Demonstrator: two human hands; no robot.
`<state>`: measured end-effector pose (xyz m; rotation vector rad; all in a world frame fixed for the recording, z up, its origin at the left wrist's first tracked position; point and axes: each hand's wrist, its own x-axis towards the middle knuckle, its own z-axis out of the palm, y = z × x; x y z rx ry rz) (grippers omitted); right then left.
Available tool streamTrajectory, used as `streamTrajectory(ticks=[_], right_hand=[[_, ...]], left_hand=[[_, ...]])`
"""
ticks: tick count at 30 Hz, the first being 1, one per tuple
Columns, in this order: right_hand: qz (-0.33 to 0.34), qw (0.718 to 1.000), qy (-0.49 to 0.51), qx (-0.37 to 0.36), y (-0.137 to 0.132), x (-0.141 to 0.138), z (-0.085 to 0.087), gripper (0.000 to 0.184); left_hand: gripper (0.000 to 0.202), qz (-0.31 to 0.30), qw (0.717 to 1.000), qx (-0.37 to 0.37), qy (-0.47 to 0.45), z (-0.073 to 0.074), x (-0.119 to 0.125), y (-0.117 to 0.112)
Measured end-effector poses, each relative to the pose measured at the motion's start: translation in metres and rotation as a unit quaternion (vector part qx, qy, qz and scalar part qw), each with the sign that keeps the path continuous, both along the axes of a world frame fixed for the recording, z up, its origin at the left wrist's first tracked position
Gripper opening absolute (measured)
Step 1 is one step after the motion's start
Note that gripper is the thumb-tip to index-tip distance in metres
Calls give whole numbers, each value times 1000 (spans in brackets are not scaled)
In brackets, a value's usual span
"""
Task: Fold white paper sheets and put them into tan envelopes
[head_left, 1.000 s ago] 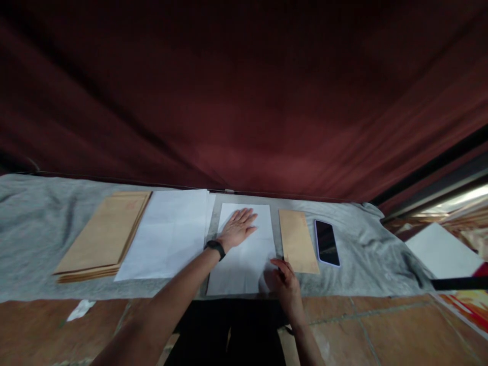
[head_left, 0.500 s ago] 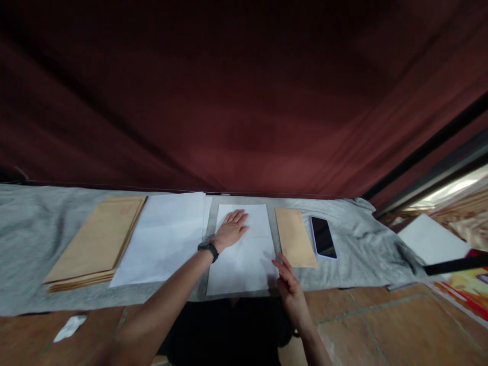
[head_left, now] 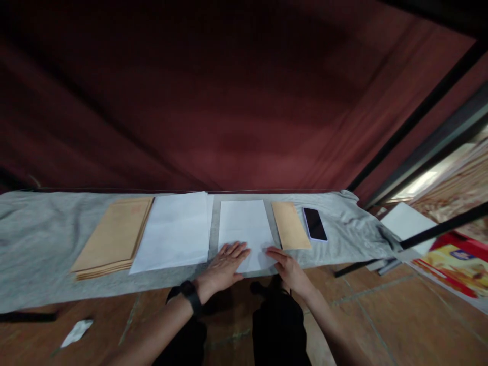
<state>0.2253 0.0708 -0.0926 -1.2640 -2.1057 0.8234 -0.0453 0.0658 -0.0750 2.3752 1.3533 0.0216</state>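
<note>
A white sheet of paper (head_left: 246, 218) lies in front of me on the grey cloth. My left hand (head_left: 227, 264), with a dark band at the wrist, rests on its near left part, fingers stretched out. At the near right part of that sheet, the extended fingertips of my right hand (head_left: 286, 267) touch the paper; its other fingers are partly hidden. Just right of the sheet is a small brown envelope (head_left: 292, 226). To the left are a stack of white paper (head_left: 173, 231) and a pile of large brown envelopes (head_left: 114, 236).
A phone (head_left: 315, 224) lies right of the small envelope. The grey cloth (head_left: 46, 244) covers the narrow table, with a dark red curtain (head_left: 244, 127) behind. Black bars and a red-and-yellow box (head_left: 457, 264) are at the right. A crumpled white scrap (head_left: 77, 332) is on the tiled floor.
My left hand has slid from the upper part of the sheet toward its near edge. My right hand has moved from beside the right edge onto the near right part. The view has shifted slightly.
</note>
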Motion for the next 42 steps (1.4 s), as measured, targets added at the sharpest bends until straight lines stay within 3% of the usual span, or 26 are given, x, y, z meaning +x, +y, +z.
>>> streamTrajectory(ticks=[6,11,15,18,23,25,30,36,42], right_hand=[[-11,996,-67,49,13,1,12,49],[-20,993,-73,90,30,11,2,61],[18,993,-72,89,39,14,-5,54],[31,993,-84,74,42,12,-3,57],[81,990,-113,25,48,2,6,67],[89,988,-124,11,48,-1,8,66],[87,991,-102,-22,44,-2,17,52],[61,990,-20,-124,45,5,19,33],[46,992,-2,-120,47,7,15,34]], left_hand=[[67,23,999,32,-23,4,-13,-6],[51,-2,994,60,-90,1,-40,-2],[41,-10,990,62,-123,-6,-54,7],[43,-15,989,45,-140,-9,-65,13],[83,-5,994,7,-108,-4,-75,19],[91,10,996,7,-83,-3,-74,21],[81,16,997,-15,-78,-1,-70,18],[49,30,995,-29,-94,16,-74,18],[64,3,996,0,-89,7,-79,26]])
